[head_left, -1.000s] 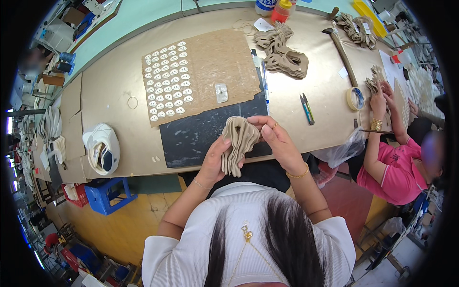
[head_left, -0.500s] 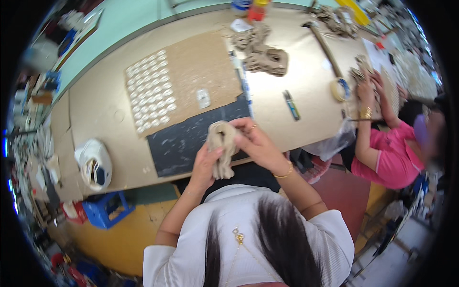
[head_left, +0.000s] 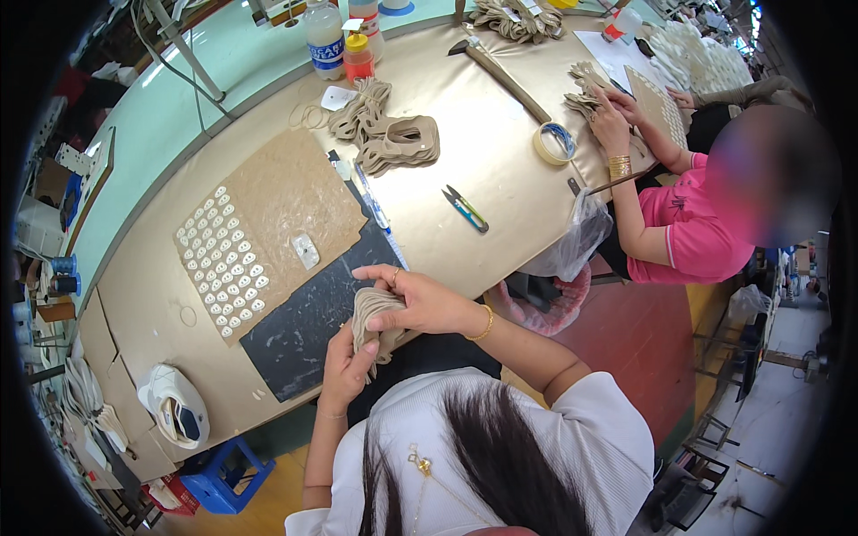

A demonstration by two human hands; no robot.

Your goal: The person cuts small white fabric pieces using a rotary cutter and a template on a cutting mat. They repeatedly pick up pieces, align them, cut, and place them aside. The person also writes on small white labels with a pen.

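Your right hand [head_left: 424,302] has now reached further over the beige stack [head_left: 366,304] from two o'clock, half-curled, thumb pressing; your left hand [head_left: 341,364] pinches at seven o'clock, keeping it together.

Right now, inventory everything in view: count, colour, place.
table: one, tan, centre
held stack: one, beige, lower centre
resting piles: several, beige, far side
mat: one, black, centre left
sheet: one, brown, overlapping mat
small pieces: dozens, white, on sheet
snips: one, black and green, centre
tape roll: one, yellowish, right
hammer: one, brown, far side
bottles: several, mixed colours, far edge
shoe-like item: one, white, left
co-worker's shirt: one, pink, right
left hand: one, bare, on stack
right hand: one, bare, on stack
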